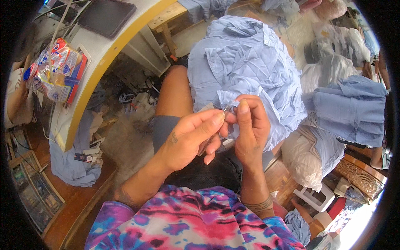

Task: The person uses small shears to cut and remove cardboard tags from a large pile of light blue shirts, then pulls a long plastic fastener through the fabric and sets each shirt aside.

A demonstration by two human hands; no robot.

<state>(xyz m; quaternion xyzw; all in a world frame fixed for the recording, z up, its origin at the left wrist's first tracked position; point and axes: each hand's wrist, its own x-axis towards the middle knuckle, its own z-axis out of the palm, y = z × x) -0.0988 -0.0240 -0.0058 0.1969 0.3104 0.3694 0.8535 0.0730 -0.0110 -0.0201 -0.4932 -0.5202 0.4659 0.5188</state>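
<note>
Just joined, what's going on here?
A seated person works with both hands over a heap of crumpled light-blue cloth. The left hand pinches a thin, shiny, pointed tool, its exact kind too small to tell. The right hand pinches a small bit of light-blue fabric close to its tip. The bit seems part of the heap.

A white table (93, 48) with a yellow edge is curving along the left side, a pale panel (146, 52) standing beneath it. Brown boards (100, 183) are lying at lower left, beside a wood-framed panel (35, 191) of dark panes. A rough wooden bench (166, 17) is standing beyond. On the right, a white stool (324, 203) is sitting near carved woodwork (360, 174), while bright light (363, 225) is glaring at the lower right rim.
</note>
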